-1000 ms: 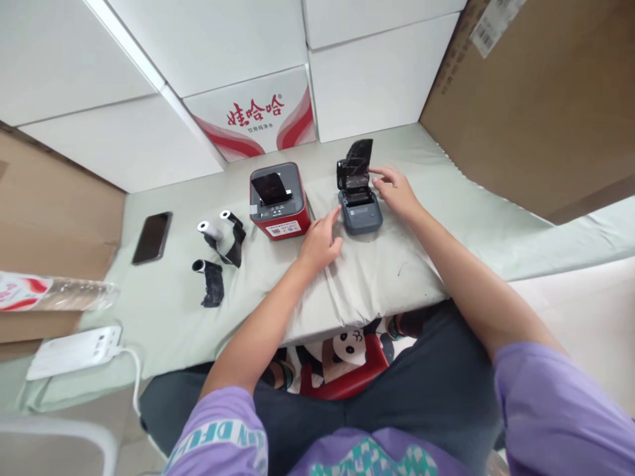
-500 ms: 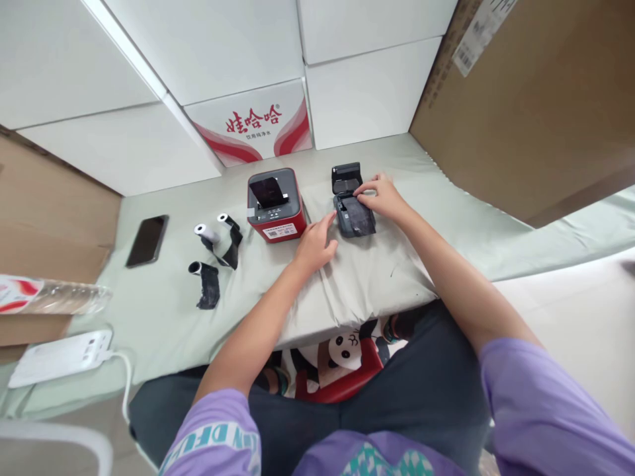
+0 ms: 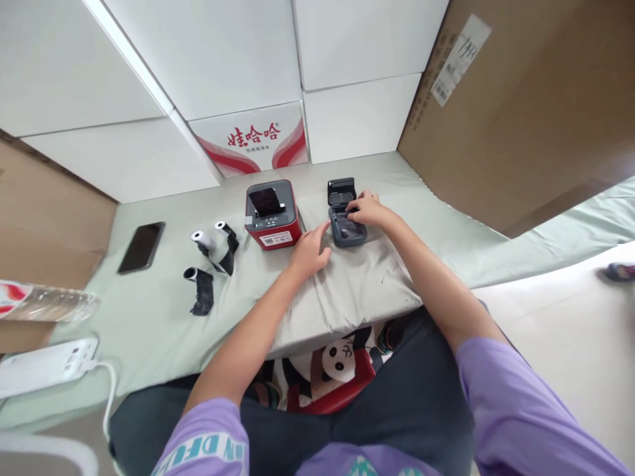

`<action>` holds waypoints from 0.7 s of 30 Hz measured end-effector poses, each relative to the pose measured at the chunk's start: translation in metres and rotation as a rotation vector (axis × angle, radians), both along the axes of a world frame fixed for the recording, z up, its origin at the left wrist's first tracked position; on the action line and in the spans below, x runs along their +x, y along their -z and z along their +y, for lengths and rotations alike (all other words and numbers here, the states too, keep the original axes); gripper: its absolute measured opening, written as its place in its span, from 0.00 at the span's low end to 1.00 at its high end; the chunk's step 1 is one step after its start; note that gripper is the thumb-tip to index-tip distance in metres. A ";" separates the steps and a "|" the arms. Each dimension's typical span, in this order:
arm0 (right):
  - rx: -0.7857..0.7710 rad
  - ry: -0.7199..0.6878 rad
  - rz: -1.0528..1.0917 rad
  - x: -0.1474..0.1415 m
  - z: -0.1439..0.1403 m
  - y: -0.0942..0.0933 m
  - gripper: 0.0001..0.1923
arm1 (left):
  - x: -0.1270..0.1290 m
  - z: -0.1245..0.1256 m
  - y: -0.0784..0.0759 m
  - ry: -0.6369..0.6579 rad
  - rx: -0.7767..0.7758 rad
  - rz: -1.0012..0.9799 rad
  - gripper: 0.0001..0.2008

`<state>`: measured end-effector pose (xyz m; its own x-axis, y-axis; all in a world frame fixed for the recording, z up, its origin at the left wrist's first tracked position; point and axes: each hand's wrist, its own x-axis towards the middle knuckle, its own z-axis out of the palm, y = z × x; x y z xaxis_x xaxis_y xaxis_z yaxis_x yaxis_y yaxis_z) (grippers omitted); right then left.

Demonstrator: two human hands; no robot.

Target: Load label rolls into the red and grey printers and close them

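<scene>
A small grey printer [image 3: 347, 233] lies on the pale green cloth [image 3: 347, 291] with its lid [image 3: 340, 190] folded back. My right hand [image 3: 368, 210] rests over its open top, fingers bent down onto the body just below the lid. My left hand [image 3: 310, 248] lies flat on the cloth beside the printer, with its fingertips touching the left edge and nothing in it. Whatever sits under my right fingers is hidden.
A red box printer [image 3: 272, 217] stands to the left of the grey one. Further left are three small paper rolls with black strips [image 3: 213, 246], a dark phone [image 3: 141, 246], a plastic bottle [image 3: 47, 304] and a white power strip [image 3: 42, 367]. White cartons [image 3: 258, 142] and a brown cardboard box [image 3: 520, 106] wall the back and right.
The grey printer's lid has gone from upright to folded back. My right hand moved from beside the lid onto the printer's open top. The left hand stayed at the left edge.
</scene>
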<state>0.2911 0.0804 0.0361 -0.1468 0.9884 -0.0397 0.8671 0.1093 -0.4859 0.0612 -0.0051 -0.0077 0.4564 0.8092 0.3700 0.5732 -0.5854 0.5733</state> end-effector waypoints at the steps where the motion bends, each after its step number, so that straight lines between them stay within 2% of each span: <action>1: -0.005 -0.006 -0.003 0.000 -0.001 -0.001 0.16 | 0.000 0.000 0.000 -0.001 -0.003 -0.001 0.38; 6: -0.014 -0.011 0.021 -0.001 -0.009 -0.013 0.22 | -0.001 -0.001 -0.001 -0.009 -0.020 0.001 0.37; 11: 0.083 -0.023 0.151 0.001 -0.013 -0.024 0.16 | -0.001 -0.001 0.000 -0.009 -0.015 -0.005 0.36; 15: 0.177 0.029 0.531 0.001 -0.012 -0.031 0.12 | -0.001 -0.001 0.000 -0.031 -0.002 -0.014 0.35; 18: 0.101 0.047 0.916 -0.004 -0.019 -0.040 0.14 | -0.002 -0.002 -0.001 -0.031 0.004 -0.019 0.34; 21: -0.007 0.027 1.159 -0.015 -0.033 -0.053 0.18 | -0.003 -0.003 -0.001 -0.008 0.014 -0.061 0.35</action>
